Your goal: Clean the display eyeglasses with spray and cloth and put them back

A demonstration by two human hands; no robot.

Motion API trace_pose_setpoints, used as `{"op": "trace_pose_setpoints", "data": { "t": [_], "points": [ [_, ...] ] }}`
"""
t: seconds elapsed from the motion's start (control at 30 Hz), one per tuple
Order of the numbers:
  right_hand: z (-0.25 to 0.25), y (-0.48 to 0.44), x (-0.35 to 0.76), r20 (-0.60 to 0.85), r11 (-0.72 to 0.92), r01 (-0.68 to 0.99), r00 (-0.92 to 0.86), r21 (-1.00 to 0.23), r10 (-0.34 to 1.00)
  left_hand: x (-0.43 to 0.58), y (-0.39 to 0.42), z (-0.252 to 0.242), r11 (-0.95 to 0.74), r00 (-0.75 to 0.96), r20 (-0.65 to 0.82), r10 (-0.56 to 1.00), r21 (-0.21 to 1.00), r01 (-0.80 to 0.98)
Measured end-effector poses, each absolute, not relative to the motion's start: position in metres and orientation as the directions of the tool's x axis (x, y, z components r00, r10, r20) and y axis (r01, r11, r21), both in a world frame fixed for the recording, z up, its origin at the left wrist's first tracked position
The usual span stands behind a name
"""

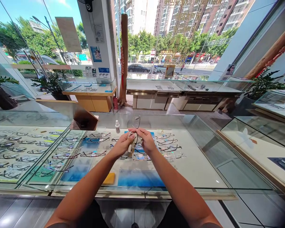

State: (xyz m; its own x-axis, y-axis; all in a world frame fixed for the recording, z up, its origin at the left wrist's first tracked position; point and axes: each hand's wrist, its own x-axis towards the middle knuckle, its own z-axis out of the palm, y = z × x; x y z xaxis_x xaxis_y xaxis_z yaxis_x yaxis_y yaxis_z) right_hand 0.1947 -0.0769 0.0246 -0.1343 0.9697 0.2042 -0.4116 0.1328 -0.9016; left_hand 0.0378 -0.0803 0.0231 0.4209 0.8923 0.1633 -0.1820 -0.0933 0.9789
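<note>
Both hands meet above the glass display case [180,188]. My left hand [123,145] is closed on a pale cleaning cloth [130,149], which hangs below its fingers. My right hand [146,140] is closed on a pair of eyeglasses [136,123]. One lens of the glasses stands up beyond my fingertips, and a dark temple runs down between the hands. The other lens seems hidden behind the fingers and cloth. A small white bottle [117,127] stands on the case just past my left hand.
Rows of eyeglass frames [168,142] lie inside the case. A wooden-backed tabletop mirror [84,119] stands at the left on the glass. Under my forearms are a yellow block-like item [109,179] and a blue panel [140,178]. Another glass case [254,136] adjoins at right.
</note>
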Motion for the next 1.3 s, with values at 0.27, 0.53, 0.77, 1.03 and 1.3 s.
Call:
{"op": "trace_pose_setpoints", "data": {
  "t": [0.27, 0.53, 0.77, 1.03, 1.3],
  "points": [
    [0.024, -0.076, 0.197, 0.146, 0.050, -0.508, -0.150, -0.860, 0.978, 0.037, -0.081, 0.025, -0.093, 0.491, 0.148, 0.859, 0.986, -0.136],
    [0.027, -0.078, 0.196, 0.124, 0.029, -0.528, -0.145, -0.849, 0.982, 0.038, -0.080, 0.022, -0.170, 0.452, 0.212, 0.866, 0.976, -0.133],
    [0.026, -0.081, 0.194, 0.104, -0.012, -0.520, -0.193, -0.854, 0.976, 0.038, -0.082, 0.019, -0.243, 0.370, 0.262, 0.891, 0.965, -0.097],
    [0.027, -0.088, 0.179, 0.190, 0.043, -0.514, -0.237, -0.857, 0.953, 0.043, -0.083, 0.019, -0.213, 0.188, 0.235, 0.954, 0.968, -0.130],
    [0.024, -0.087, 0.183, 0.194, 0.034, -0.522, -0.257, -0.852, 0.947, 0.046, -0.084, 0.019, -0.233, 0.155, 0.254, 0.955, 0.962, -0.141]
  ]
}}
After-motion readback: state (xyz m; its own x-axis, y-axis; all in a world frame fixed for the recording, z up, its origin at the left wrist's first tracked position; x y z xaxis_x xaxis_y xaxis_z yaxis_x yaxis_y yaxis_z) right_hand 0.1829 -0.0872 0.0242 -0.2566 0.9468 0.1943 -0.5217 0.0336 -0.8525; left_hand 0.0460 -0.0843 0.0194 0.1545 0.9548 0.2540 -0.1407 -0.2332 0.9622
